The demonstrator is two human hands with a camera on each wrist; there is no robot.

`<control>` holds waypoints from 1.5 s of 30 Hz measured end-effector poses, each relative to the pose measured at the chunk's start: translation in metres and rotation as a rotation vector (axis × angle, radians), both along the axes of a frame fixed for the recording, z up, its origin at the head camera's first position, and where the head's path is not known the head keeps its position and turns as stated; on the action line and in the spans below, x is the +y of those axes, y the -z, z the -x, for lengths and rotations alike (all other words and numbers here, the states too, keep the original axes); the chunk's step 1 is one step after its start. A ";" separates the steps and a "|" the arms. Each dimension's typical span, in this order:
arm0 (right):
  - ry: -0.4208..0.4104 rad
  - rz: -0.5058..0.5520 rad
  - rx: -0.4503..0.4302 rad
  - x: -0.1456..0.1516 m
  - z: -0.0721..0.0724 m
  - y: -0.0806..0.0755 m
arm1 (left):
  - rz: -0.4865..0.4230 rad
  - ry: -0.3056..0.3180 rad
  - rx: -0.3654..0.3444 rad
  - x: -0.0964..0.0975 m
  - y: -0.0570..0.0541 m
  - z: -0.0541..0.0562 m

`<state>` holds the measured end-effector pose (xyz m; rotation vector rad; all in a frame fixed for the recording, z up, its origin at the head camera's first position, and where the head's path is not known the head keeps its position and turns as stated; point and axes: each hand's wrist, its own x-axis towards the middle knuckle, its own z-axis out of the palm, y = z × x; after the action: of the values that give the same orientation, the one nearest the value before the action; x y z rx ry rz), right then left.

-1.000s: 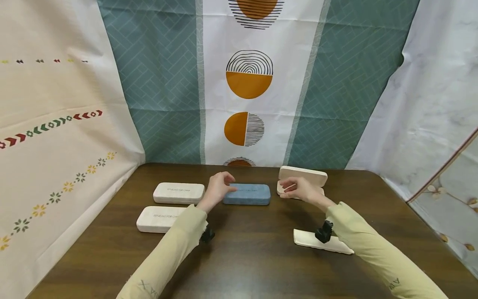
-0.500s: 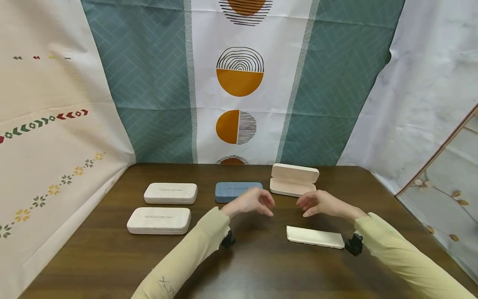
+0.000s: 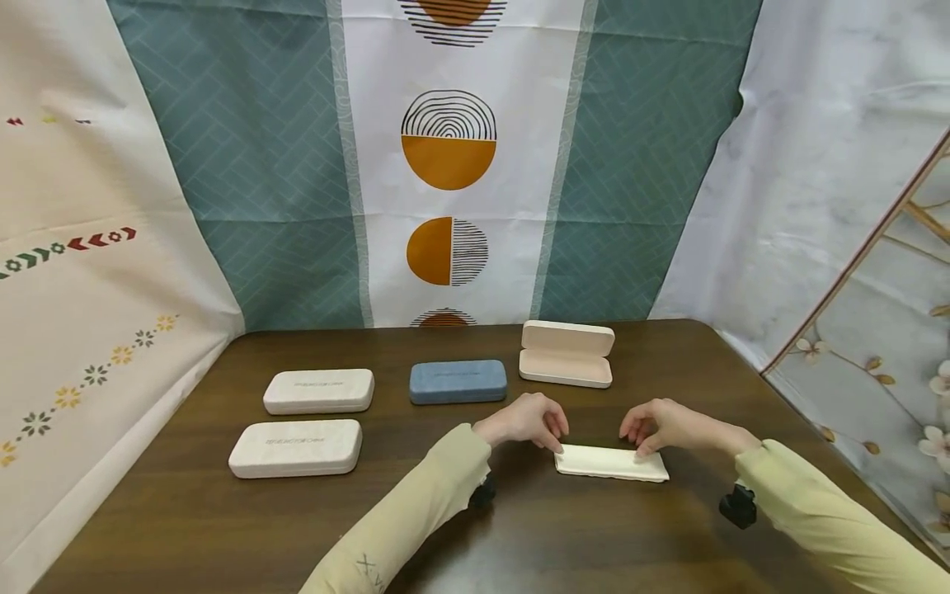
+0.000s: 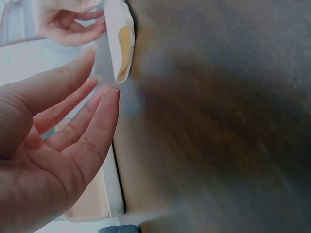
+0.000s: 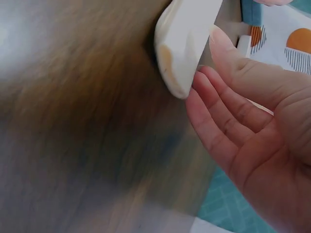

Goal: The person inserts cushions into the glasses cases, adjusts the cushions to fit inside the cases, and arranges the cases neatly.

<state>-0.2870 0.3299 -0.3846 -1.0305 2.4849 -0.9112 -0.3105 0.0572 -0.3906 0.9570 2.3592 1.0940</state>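
A printed backdrop with teal bands and orange half-circles fills the upper middle of the frame, flanked by a cream patterned hanging at the left and a marbled sheet at the right. The dark wooden counter spreads across the lower part. Over it reach two pale yellow sleeves, the left sleeve rising from the bottom centre and the right sleeve from the lower right corner. At the left of the counter lie two closed white cases with faint lettering, the larger-looking front case just below the rear case. A pink-lined case stands with its lid raised right of centre, and a closed blue case lies near its left side. Below these, the left hand and right hand have relaxed, unclenched fingers. Between them, right of the lower centre, the folded cream cloth lies flat; the left fingertips are just beside its left end, and the right thumb and fingers are at its right end, though firm contact is hard to tell. Smallest are the black wrist devices, one under each sleeve cuff.
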 end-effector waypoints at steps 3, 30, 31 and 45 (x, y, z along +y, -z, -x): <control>-0.004 -0.002 0.014 0.003 -0.002 0.002 | 0.027 -0.016 0.018 0.002 0.004 0.001; 0.067 -0.035 -0.024 0.009 -0.005 0.009 | 0.105 0.009 0.100 0.012 0.013 0.004; 0.067 -0.019 -0.028 0.009 -0.005 0.009 | 0.094 0.005 0.088 0.010 0.012 0.004; 0.281 0.324 -0.079 0.002 0.015 0.012 | -0.377 -0.189 -0.035 -0.011 0.006 0.017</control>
<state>-0.3021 0.3322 -0.3969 -0.7225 2.5068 -1.4483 -0.3272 0.0461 -0.3965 0.8333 2.2961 1.6581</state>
